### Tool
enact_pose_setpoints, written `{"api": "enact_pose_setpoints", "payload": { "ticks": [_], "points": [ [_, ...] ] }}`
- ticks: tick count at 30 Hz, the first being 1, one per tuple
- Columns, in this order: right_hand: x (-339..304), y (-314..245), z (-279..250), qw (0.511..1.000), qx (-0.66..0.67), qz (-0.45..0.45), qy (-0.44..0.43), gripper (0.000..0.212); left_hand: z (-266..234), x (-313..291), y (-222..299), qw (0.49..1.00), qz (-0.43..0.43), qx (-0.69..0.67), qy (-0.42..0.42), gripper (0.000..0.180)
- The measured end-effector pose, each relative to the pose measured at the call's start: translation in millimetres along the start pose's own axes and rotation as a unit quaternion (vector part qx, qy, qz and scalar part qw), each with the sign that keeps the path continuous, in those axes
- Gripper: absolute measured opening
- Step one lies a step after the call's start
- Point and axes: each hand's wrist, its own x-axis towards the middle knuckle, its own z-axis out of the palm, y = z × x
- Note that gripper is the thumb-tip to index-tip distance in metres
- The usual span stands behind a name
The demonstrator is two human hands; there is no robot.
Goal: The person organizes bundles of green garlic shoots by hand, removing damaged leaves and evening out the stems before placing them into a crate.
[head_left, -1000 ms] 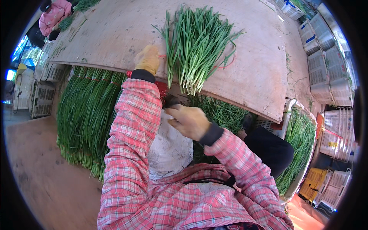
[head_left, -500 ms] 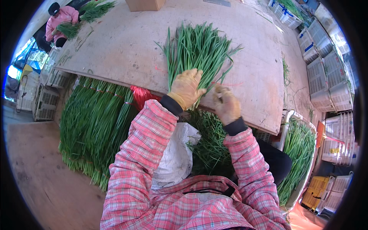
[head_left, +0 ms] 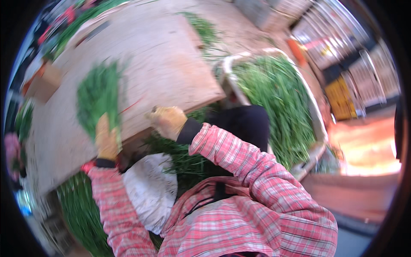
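Note:
A bunch of green chives (head_left: 99,92) lies on the wooden table, blurred, its leaves fanned away from me. My left hand (head_left: 107,139), in a yellowish glove, is closed around the stalk end near the table's front edge. My right hand (head_left: 168,121), gloved alike, is held with curled fingers over the same edge, apart from the bunch; whatever is in it is hidden. Between the hands a thin red strip (head_left: 132,105) shows on the tabletop (head_left: 158,64).
A white crate (head_left: 319,124) full of long chives stands at my right. Loose greens (head_left: 188,165) and a white sack (head_left: 150,188) are by my lap. More chives (head_left: 81,210) sit below the table at left. A cardboard box (head_left: 45,83) and a yellow crate (head_left: 340,98) stand farther off.
The view has swung to the right, so the table, bunch and hands appear farther left and the crate of chives nearer the middle. My left hand keeps hold of the bunch.

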Motion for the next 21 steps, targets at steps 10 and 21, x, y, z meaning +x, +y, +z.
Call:
{"api": "enact_pose_setpoints", "payload": {
  "ticks": [10,21],
  "points": [
    [-231.7,57.2,-254.8,0.854,-0.168,0.474,0.133,0.029,-25.4,3.7,4.9,0.997,-0.061,0.019,-0.048,0.056],
    [-202.8,180.6,-229.7,0.873,-0.15,0.462,0.048,0.11,-10.1,9.9,252.4,0.969,0.032,-0.218,-0.109,0.05]
  ]
}}
